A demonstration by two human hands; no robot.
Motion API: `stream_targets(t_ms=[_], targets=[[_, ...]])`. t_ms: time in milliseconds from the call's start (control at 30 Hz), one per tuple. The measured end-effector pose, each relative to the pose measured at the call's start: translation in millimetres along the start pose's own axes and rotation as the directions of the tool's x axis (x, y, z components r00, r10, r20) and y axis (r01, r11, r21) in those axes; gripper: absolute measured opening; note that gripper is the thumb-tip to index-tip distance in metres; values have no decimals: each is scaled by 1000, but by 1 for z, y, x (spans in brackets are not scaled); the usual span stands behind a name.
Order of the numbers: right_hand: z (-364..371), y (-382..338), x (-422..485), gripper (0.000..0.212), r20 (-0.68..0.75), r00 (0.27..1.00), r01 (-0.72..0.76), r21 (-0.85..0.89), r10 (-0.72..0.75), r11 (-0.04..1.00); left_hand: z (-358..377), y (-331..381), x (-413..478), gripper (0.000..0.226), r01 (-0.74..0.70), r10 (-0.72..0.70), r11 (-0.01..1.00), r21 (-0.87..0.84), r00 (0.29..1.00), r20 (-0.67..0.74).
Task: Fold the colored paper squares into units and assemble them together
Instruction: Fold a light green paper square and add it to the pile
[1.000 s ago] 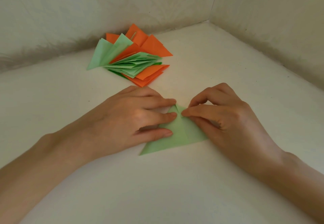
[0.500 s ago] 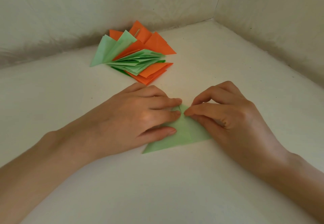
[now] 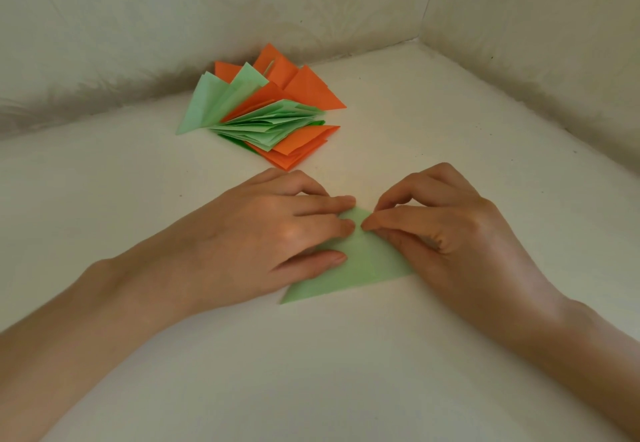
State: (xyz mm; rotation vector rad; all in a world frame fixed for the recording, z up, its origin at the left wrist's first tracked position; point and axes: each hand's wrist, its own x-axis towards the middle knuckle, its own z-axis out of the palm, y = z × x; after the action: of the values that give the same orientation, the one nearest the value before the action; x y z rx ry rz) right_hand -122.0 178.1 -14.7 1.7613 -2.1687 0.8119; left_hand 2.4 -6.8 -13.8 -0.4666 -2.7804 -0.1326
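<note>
Your left hand (image 3: 277, 233) lies flat on the light green folded paper triangle (image 3: 363, 268), its grip released and the straight fingers pressing the paper down on the pale surface (image 3: 346, 372). Your right hand (image 3: 460, 233) has curled fingers, and its grip pinches the top point of the triangle between index finger and thumb. The triangle is in the middle of the surface. The pile of folded orange and green paper units (image 3: 270, 119) lies near the far edge, by the wall.
</note>
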Motion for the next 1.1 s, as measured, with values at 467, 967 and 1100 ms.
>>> stream_targets(t_ms=[467, 967, 1100], targets=[[-7, 3, -3, 19, 30, 988, 156, -97, -154, 983, -2, 6, 1, 38, -2, 1, 999, 43, 1000, 7], [-30, 14, -4, 20, 97, 958, 279, -107, -269, 954, -5, 12, 1, 34, 47, -47, 997, 69, 999, 12], [-33, 11, -4, 25, 18, 979, 202, -34, -201, 979, -5, 13, 0, 33, 52, -54, 997, 62, 998, 22]])
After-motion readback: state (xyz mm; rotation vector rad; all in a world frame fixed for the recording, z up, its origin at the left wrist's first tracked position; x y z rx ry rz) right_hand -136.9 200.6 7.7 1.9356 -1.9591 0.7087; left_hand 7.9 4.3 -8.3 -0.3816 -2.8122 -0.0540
